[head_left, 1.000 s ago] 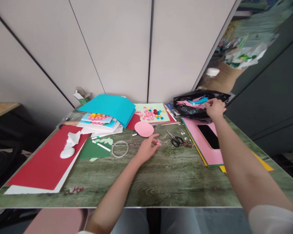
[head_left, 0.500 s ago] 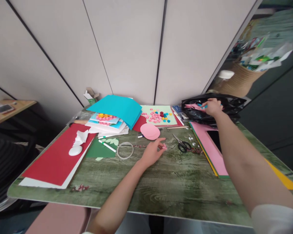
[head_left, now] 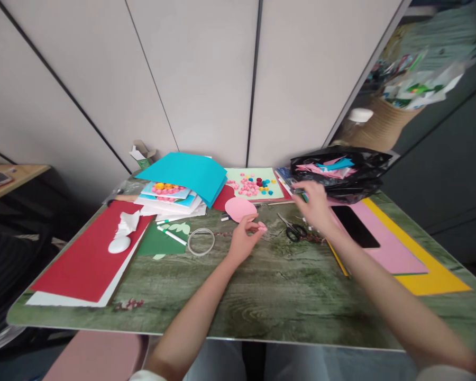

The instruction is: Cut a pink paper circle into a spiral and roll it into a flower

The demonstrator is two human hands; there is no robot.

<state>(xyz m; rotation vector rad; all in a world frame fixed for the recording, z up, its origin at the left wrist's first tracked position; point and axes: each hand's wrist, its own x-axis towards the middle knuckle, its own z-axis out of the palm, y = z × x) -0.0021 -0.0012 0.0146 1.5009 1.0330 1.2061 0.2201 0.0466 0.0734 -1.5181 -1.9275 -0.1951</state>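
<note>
My left hand [head_left: 244,241] pinches a small pink paper piece [head_left: 262,227] between thumb and fingers, over the table's middle. Just behind it lies a pink paper circle [head_left: 240,208]. My right hand [head_left: 315,206] is in the air above the right side, fingers loosely spread and nothing seen in them. Black-handled scissors [head_left: 293,229] lie between the two hands. Behind my right hand is a black plastic bag [head_left: 365,182], with pink and blue paper scraps [head_left: 329,168] in its mouth. Small pink, yellow, blue and red paper pieces [head_left: 249,186] cover a pale green sheet [head_left: 233,174].
At left, red paper [head_left: 79,264] bears a white oval object [head_left: 119,244]. A tape roll [head_left: 200,242] and a marker [head_left: 172,235] are near green paper [head_left: 146,243]. Blue folded card [head_left: 182,172] tops a paper stack. A phone [head_left: 355,226] rests on pink paper [head_left: 400,259].
My right hand has come out of the black bag, back toward me and left, uncovering the scraps and phone. My left hand keeps its pinch on the pink paper piece in nearly the same place.
</note>
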